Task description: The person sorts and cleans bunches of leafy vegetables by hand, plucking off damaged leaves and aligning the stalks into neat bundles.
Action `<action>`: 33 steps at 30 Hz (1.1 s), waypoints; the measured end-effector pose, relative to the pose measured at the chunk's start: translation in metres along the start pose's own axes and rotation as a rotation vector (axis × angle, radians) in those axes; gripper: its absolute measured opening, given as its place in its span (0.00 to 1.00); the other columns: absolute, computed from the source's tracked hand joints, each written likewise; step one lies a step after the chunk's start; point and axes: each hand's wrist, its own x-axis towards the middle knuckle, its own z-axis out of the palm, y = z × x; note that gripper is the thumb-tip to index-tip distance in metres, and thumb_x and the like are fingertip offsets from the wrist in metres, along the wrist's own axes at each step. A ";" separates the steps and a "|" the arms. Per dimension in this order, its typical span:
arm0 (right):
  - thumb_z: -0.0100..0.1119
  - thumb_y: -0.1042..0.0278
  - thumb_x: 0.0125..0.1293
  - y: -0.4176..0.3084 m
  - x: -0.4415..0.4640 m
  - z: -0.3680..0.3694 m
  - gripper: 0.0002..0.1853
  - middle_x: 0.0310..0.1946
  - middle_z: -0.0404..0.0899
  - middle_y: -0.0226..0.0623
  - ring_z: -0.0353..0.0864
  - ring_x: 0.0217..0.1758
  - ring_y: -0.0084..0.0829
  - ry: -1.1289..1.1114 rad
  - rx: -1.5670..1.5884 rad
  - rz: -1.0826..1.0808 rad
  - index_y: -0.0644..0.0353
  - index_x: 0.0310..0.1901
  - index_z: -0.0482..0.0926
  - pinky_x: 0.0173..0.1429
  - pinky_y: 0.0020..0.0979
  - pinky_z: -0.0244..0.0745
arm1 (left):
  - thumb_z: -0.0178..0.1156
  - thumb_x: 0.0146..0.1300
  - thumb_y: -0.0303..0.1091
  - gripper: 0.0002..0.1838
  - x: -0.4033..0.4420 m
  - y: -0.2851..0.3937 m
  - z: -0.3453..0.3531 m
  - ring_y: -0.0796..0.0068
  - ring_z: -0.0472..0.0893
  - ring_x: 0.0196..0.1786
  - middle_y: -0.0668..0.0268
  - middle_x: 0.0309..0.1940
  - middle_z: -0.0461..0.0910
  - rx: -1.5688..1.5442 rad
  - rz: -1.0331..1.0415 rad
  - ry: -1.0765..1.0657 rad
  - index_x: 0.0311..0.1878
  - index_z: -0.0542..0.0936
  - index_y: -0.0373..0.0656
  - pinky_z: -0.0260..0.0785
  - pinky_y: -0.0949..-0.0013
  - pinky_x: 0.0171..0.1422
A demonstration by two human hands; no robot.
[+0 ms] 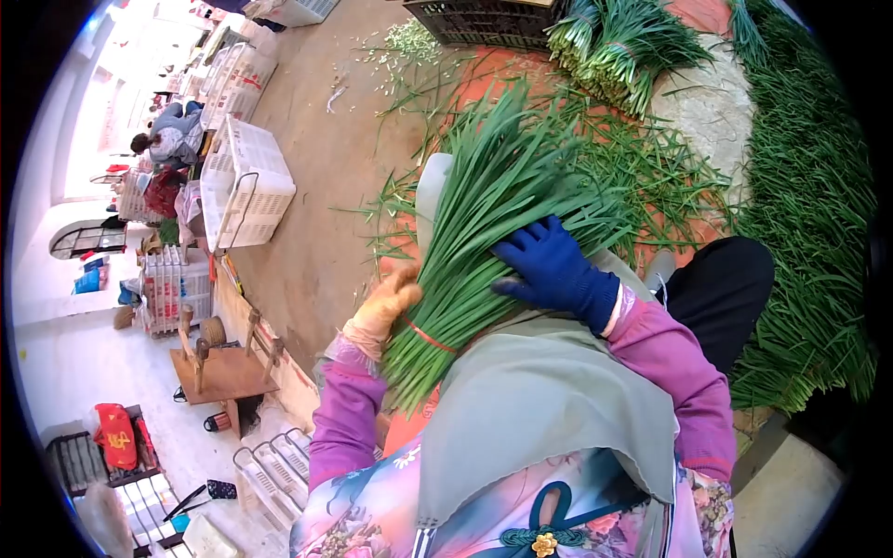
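Observation:
A large bunch of long green leafy stalks (493, 223) lies across my lap, its leaf tips pointing up and to the right. A red band (428, 337) circles it near the lower end. My left hand (384, 302), in a pale orange glove, is at the bunch's left side just above the band, fingers curled against the stalks. In a dark blue glove, my right hand (549, 270) rests on top of the leaves with its fingers spread. A grey apron (549, 400) covers my front below the bunch.
More banded bunches (623, 56) lie at the top beside a dark crate (484, 23). Piled greens (809, 214) fill the right side. Loose leaves litter the floor. White crates (246, 186), a wooden stool (223, 372) and a bent-over person (177, 135) are at left.

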 end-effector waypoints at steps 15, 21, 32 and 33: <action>0.65 0.60 0.50 -0.001 0.016 -0.066 0.26 0.52 0.71 0.40 0.68 0.57 0.42 0.269 -0.178 0.087 0.55 0.53 0.73 0.63 0.44 0.60 | 0.73 0.37 0.28 0.43 -0.057 0.060 0.065 0.68 0.76 0.46 0.59 0.43 0.75 0.610 0.332 0.535 0.59 0.62 0.33 0.69 0.69 0.52; 0.64 0.65 0.55 -0.002 -0.009 0.026 0.23 0.42 0.78 0.36 0.77 0.44 0.29 0.107 1.176 0.595 0.64 0.51 0.72 0.45 0.30 0.72 | 0.74 0.34 0.39 0.53 -0.028 0.010 0.076 0.53 0.71 0.48 0.53 0.44 0.70 1.482 0.593 0.750 0.66 0.55 0.41 0.65 0.58 0.53; 0.63 0.62 0.56 0.004 0.020 0.028 0.22 0.28 0.73 0.28 0.70 0.26 0.19 -0.080 1.650 0.926 0.63 0.49 0.72 0.29 0.21 0.69 | 0.72 0.37 0.25 0.59 0.013 0.021 0.059 0.68 0.68 0.55 0.57 0.56 0.65 0.656 0.692 0.618 0.70 0.44 0.42 0.59 0.69 0.61; 0.63 0.62 0.56 0.003 0.019 0.031 0.22 0.28 0.73 0.28 0.70 0.26 0.19 -0.073 1.649 0.926 0.63 0.49 0.72 0.29 0.21 0.69 | 0.72 0.37 0.25 0.60 0.021 0.023 0.055 0.67 0.66 0.57 0.55 0.59 0.61 0.693 0.730 0.536 0.70 0.41 0.41 0.58 0.68 0.63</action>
